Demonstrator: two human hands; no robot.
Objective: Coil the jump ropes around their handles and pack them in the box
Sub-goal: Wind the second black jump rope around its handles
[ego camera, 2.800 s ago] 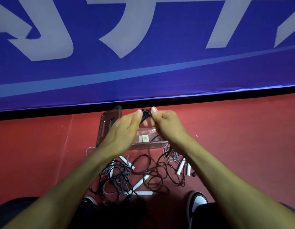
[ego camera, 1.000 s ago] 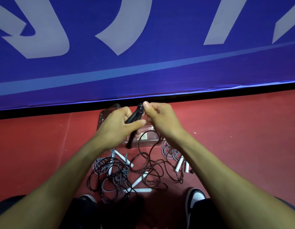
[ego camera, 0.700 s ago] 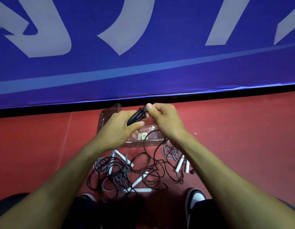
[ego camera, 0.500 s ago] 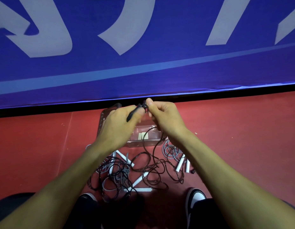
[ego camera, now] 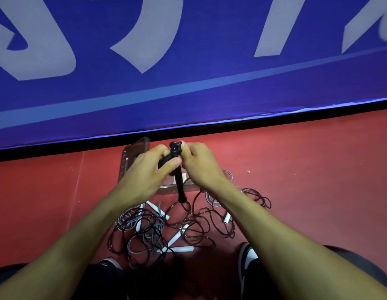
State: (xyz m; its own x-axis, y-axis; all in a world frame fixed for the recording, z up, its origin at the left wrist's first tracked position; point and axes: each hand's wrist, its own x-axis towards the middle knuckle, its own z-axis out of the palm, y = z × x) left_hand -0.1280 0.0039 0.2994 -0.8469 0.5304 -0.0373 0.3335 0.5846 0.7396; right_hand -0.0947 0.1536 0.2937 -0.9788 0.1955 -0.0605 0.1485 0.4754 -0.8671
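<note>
Both hands gripped the black handles [ego camera: 177, 167] above the box [ego camera: 132, 159], left hand [ego camera: 149, 169] steadying, right hand [ego camera: 199, 163] pinching the top, apparently to wind the trailing rope [ego camera: 188, 221].

Single head cam, looks fwd and down, close over both forearms, floor [ego camera: 318, 169] below, blue banner [ego camera: 209, 94] ahead.

Tangled black and grey jump ropes [ego camera: 166, 226] crowd the red floor [ego camera: 307, 169] before the clear plastic box [ego camera: 134, 156]; bare floor lies open either side of it.
</note>
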